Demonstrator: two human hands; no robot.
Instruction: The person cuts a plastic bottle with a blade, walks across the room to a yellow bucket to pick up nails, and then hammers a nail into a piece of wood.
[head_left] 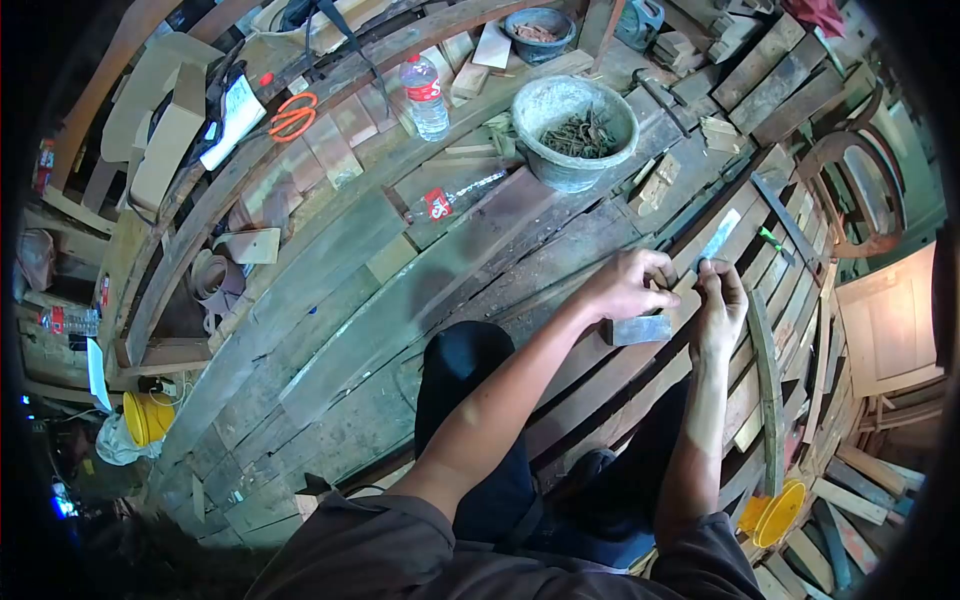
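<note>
My left hand (pixel 635 285) is closed, thumb and fingers brought together over the planks; anything between the fingertips is too small to make out. Close on its right is my right hand (pixel 720 295), palm side partly up, its fingers pinching the lower end of a thin pale metal blade (pixel 721 233) that points up and away. The hands are near each other but apart. A grey rectangular block (pixel 640 330) lies on the wood just below my left hand. Beyond my right hand, a green-handled tool (pixel 775 243) rests on the slats beside a dark metal strip (pixel 784 217).
A large bucket with dark scraps (pixel 560 178) stands ahead, near an upright bottle (pixel 427 105) and a lying bottle (pixel 440 203). Orange scissors (pixel 293 118) are at upper left. A curved wooden piece (pixel 766 390) lies right of my right forearm, above a yellow container (pixel 780 514).
</note>
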